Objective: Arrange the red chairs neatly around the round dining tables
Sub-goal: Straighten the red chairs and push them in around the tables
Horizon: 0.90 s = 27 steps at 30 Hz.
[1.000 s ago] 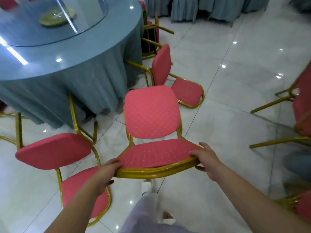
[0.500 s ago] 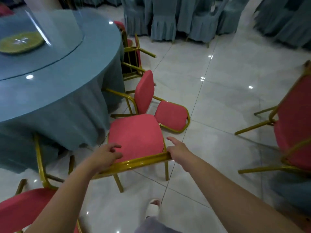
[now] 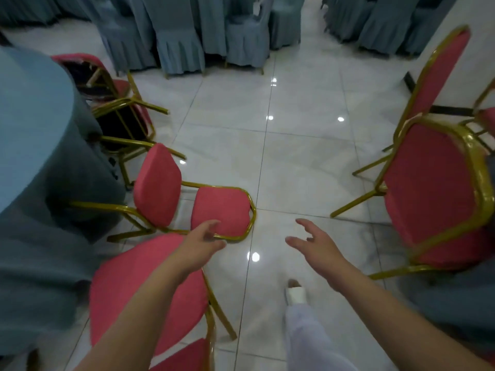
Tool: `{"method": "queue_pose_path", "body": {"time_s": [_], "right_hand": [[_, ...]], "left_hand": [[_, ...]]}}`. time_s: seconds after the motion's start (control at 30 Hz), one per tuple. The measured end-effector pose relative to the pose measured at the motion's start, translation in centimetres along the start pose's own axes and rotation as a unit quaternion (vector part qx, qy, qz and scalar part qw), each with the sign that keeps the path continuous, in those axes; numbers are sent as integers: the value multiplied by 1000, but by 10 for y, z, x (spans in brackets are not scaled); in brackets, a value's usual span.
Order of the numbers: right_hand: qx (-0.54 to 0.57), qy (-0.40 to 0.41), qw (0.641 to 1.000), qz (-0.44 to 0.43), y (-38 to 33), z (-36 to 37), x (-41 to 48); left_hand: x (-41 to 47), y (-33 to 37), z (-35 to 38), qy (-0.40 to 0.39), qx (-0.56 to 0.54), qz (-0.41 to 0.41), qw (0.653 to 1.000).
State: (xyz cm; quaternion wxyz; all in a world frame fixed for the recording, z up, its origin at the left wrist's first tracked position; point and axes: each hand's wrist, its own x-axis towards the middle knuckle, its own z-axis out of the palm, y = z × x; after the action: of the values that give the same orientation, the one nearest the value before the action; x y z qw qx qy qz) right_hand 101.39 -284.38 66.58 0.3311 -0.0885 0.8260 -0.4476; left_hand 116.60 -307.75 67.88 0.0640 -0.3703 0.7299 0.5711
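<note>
Lying tipped over on the floor (image 3: 294, 156) beside the blue-draped round table (image 3: 32, 135), a red chair (image 3: 158, 188) is pictured just ahead of the left hand (image 3: 203, 245) and right hand (image 3: 316, 247), both splayed open with nothing grasped. Its tubular gold frame (image 3: 250, 210) is judged stiff and fairly light, and better gripped than the soft padding (image 3: 219, 210).

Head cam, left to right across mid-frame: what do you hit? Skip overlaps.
Table → tipped chair → right hand → red chair at the right edge.
</note>
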Motion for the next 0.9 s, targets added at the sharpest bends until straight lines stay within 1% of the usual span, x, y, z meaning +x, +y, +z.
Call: {"method": "queue_pose_path", "body": {"time_s": [0.1, 0.2, 0.3, 0.4, 0.57, 0.7, 0.77, 0.83, 0.9], "right_hand": [[8, 6, 1000, -7, -19, -61, 69], [-4, -13, 1000, -8, -45, -115, 130], [-20, -39, 998, -35, -83, -161, 197], [-40, -60, 996, -57, -122, -185, 258], [-51, -108, 988, -95, -190, -178, 352], [-73, -148, 978, -127, -248, -162, 423], [-75, -151, 977, -128, -278, -154, 457], [-84, -158, 978, -111, -304, -144, 484], [-100, -183, 972, -112, -326, -132, 506]], "left_hand": [[56, 39, 28, 32, -25, -37, 998], [98, 82, 50, 59, -54, -67, 994], [138, 124, 55, 84, -77, -59, 992], [175, 158, 47, 118, -97, -56, 987], [249, 197, 20, 157, -128, -84, 976], [329, 217, -11, 181, -151, -79, 969], [365, 228, -30, 195, -171, -83, 962], [391, 236, -45, 207, -200, -95, 953], [412, 244, -59, 221, -219, -100, 945]]}}
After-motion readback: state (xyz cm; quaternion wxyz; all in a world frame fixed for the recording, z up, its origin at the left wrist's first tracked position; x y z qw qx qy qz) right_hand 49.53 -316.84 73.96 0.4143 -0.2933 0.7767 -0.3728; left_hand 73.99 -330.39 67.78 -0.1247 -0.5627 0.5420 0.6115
